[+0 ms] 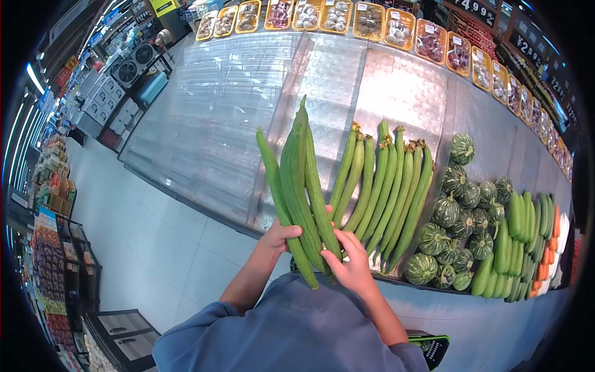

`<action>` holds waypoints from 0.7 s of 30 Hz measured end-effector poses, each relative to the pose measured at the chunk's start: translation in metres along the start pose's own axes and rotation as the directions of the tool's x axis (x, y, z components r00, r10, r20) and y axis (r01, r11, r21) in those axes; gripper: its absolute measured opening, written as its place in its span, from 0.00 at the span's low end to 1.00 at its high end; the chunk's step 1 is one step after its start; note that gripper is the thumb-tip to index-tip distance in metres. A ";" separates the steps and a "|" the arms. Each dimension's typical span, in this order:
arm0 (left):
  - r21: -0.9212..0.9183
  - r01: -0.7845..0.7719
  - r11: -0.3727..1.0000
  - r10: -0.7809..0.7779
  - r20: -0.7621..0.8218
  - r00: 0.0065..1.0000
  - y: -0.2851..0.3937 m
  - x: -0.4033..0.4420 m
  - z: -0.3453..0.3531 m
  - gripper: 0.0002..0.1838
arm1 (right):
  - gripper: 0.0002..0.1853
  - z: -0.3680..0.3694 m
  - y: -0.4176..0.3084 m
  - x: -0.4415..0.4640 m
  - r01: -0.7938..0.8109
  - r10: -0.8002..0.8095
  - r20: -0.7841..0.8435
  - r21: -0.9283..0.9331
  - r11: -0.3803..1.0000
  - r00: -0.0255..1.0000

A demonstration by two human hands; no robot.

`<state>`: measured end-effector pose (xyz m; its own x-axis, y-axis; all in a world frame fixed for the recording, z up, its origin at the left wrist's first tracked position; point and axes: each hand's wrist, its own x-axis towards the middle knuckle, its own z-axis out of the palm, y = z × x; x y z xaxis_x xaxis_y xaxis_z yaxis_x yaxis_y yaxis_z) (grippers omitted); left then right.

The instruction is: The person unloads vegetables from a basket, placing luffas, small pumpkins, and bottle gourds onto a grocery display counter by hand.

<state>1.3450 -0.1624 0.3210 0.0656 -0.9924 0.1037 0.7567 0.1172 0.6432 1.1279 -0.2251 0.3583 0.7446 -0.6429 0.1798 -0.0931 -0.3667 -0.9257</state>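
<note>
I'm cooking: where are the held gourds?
Head view, centre: the held gourds are in the left hand and right hand, left of the gourd row.

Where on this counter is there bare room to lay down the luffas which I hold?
Bare metal lies between the luffa row and the yellow trays behind it. Further left, clear plastic offers room between those trays and the front edge. Your held luffas hide some metal. The right front is crowded with striped pumpkins and carrots.

Left hand partly hidden behind long gourds; far shelf goods too small, perhaps packets.
</note>
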 end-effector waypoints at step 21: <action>-0.124 -0.223 0.967 0.213 -0.088 0.973 0.008 -0.031 -0.038 0.53 | 0.15 -0.070 0.056 -0.017 0.060 0.266 -0.046 0.997 -0.043 0.963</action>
<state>1.3742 -0.1323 0.2939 0.2818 -0.9441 0.1713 0.7977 0.3297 0.5049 1.0636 -0.2822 0.3266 0.6615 -0.7477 -0.0574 0.7078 0.6479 -0.2814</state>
